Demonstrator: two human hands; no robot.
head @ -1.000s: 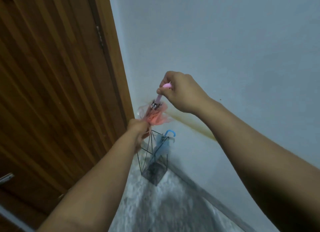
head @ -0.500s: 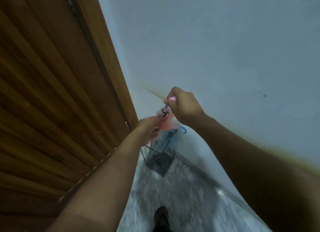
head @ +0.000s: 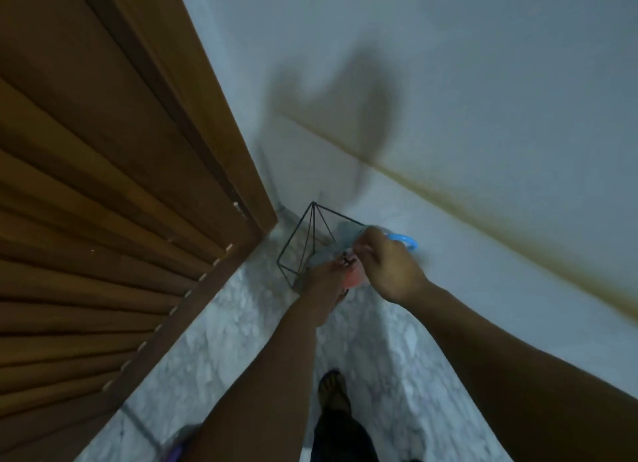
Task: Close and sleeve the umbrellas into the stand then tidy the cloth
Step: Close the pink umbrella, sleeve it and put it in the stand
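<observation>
White marble floor (head: 241, 341) meets a wooden door (head: 103, 185) at 9 o'clock. Wire stand (head: 303, 240) sits in the corner at 12. Left hand (head: 322, 277) and right hand (head: 390, 268) both clutch the pink umbrella (head: 352, 278) over its rim. Blue umbrella (head: 402, 239), already inside, may block it; a snagged wire could tip the stand.

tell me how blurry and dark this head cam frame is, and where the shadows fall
Head view: dim overall, with a cool cast. Motion blur smears the hands, right hand and left hand, and the pink umbrella between them. The wire stand stays fairly crisp. A large soft shadow falls on the wall above the stand. Wide-angle distortion makes the door slant.
</observation>
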